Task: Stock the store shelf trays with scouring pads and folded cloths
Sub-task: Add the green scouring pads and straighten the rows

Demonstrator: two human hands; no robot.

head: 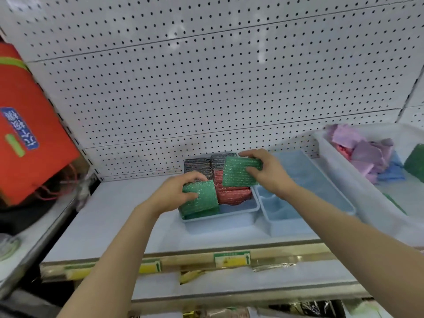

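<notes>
Hands are working over the small blue tray (250, 208), each one holding a green scouring pad, seemingly so that two pads can go in per reach. The left hand (176, 191) is closing its thumb over the top of one green pad (202, 198) and its fingers behind it, keeping the pad nearly upright at the near-left corner of the tray, which I take to be the slot where a green row is being started. Just beyond that hand, grey pads (197, 165) are standing packed on edge, and between the two hands a block of red pads (231, 193) is filling the middle, so colours appear to be sorted by row. The right hand (263, 171) is pinching a second green pad (238, 172) by its right edge, thumb underneath and fingers curled over the top, and is holding it raised above the red pads, clear of the tray floor; it looks to be waiting its turn. Both forearms are reaching forward and slightly inward over the shelf edge (206, 260), wrists bent a little downward. Under the right wrist an empty divided blue tray (305, 203) is sitting beside the first, probably meant for later stock. Well off past the right hand, a white bin (344, 171) is holding loose purple and blue cloths (367, 154) and another green pad.
</notes>
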